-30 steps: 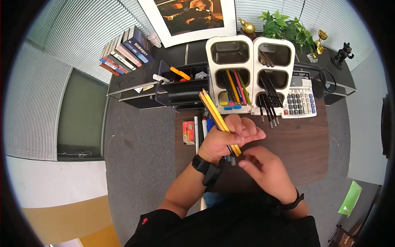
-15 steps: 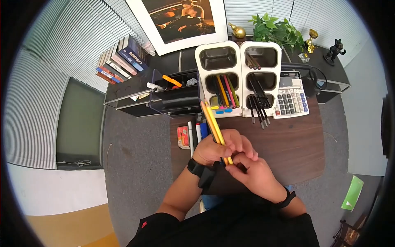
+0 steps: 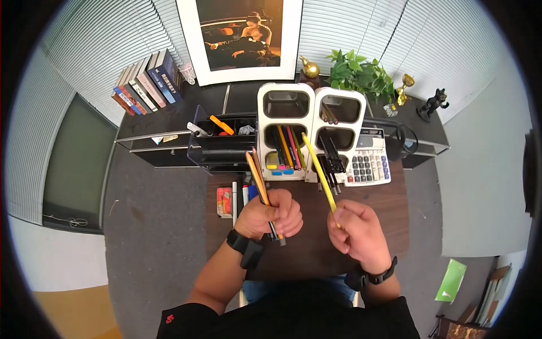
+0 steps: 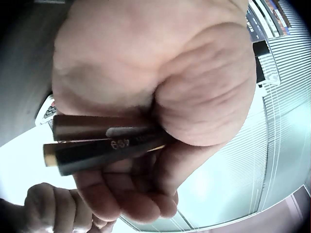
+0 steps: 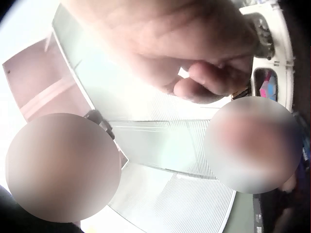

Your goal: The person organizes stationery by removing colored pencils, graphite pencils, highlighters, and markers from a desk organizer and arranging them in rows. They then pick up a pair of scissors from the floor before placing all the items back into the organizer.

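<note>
My left hand (image 3: 276, 214) grips a small bundle of pencils (image 3: 258, 178), tips pointing up and away from me. Brown and black pencil ends (image 4: 97, 150) stick out below the palm in the left wrist view. To the right, my right hand (image 3: 361, 231) pinches one yellow pencil (image 3: 320, 175) near its lower end, its other end overlapping the white organizer (image 3: 285, 120) in the head view. Colored pencils (image 3: 293, 147) stand in the organizer's left middle compartment, and dark pencils (image 3: 332, 152) in the right column. The right wrist view shows the hand's curled fingers (image 5: 209, 82), with the pencil hidden.
A calculator (image 3: 370, 166) lies right of the organizer, beside a black mesh cup (image 3: 403, 141). Left of it is a dark desk tray (image 3: 220, 152) with markers. A red box (image 3: 224, 202) and several markers (image 3: 235, 198) lie on the brown desk (image 3: 372, 209) by my left hand.
My hands were together at the bundle and have moved apart. The yellow pencil has left the bundle and is now in my right hand, to the right.
</note>
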